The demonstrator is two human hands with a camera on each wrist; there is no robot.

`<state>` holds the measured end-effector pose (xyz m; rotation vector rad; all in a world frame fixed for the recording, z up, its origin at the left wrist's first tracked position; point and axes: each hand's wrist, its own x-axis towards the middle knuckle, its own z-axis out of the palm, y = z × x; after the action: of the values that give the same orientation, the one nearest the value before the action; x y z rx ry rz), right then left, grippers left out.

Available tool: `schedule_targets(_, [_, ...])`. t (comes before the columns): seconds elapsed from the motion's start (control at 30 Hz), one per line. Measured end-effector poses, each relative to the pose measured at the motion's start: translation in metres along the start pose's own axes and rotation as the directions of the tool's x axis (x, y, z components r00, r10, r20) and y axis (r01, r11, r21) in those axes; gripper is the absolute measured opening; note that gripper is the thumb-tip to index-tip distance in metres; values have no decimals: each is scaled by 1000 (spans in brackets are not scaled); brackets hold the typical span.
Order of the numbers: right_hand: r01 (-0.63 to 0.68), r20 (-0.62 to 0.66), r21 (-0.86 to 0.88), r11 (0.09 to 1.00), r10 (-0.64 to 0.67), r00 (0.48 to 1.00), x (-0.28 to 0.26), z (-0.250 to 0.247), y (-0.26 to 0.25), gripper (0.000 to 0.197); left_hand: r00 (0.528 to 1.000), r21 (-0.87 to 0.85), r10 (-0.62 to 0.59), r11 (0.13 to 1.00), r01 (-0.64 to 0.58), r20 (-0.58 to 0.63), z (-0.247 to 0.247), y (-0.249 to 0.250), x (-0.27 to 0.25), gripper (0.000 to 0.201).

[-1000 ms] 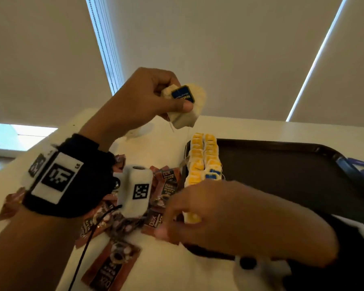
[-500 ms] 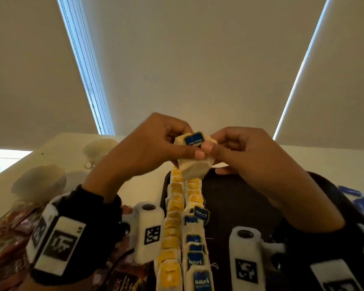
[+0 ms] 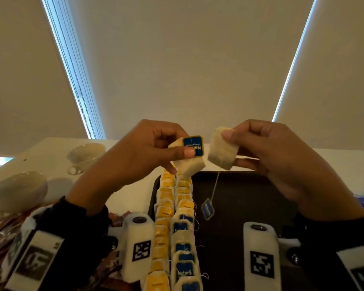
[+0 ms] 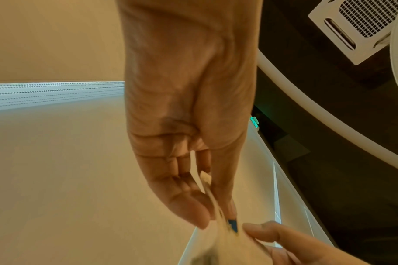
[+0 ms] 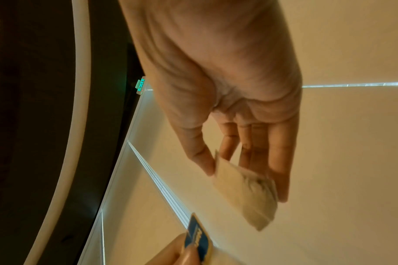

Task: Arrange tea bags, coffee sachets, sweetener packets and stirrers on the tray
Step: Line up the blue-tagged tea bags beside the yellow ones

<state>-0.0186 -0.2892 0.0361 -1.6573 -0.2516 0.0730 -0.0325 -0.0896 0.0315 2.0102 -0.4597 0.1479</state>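
The clump has split: left hand pinches one bag, right hand pinches another, both ready for the tray.

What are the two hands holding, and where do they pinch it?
Left hand pinches a tea bag and its blue tag. Right hand pinches another tea bag at its top corner.

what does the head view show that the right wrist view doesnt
Only the head view shows the dark tray, its two rows of tea bags, the cups, and the blue tag dangling on its string from the right hand's tea bag.

Only the right wrist view shows a green exit sign.

Both show the right hand pinching that bag.
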Motion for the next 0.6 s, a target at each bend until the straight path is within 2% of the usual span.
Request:
schedule_targets(0.1, [-22, -90, 47, 999, 26, 996, 4, -3, 1, 3, 1000, -25, -14, 1000, 14, 3, 1, -1, 0, 21])
schedule_targets(0.2, [-63, -46, 57, 996, 66, 997, 5, 1, 1, 16, 999, -54, -21, 998, 19, -30, 4, -3, -1, 24])
schedule_targets(0.3, [-134, 9, -76, 988, 135, 991, 4, 9, 0, 24, 998, -79, -22, 997, 18, -51, 8, -2, 0, 27])
schedule_targets(0.37, [-73, 72, -203, 977, 89, 993, 1, 13, -1, 22, 998, -81, -10, 997, 5, -66, 8, -1, 0, 28])
schedule_targets(0.47, [117, 156, -343, 932, -66, 986, -2, 17, 2, 28, 998, -79, 7, 997, -13, -67, 8, 0, 0, 29])
schedule_targets(0.53, [146, 127, -357, 923, -107, 986, -2, 18, 5, 22, 999, -77, 4, 997, -8, -51, 7, 1, -1, 26])
schedule_targets(0.6, [124, 61, -316, 941, -110, 992, 1, 16, 6, 17, 999, -75, 1, 997, -4, -38, 4, 2, -2, 22])
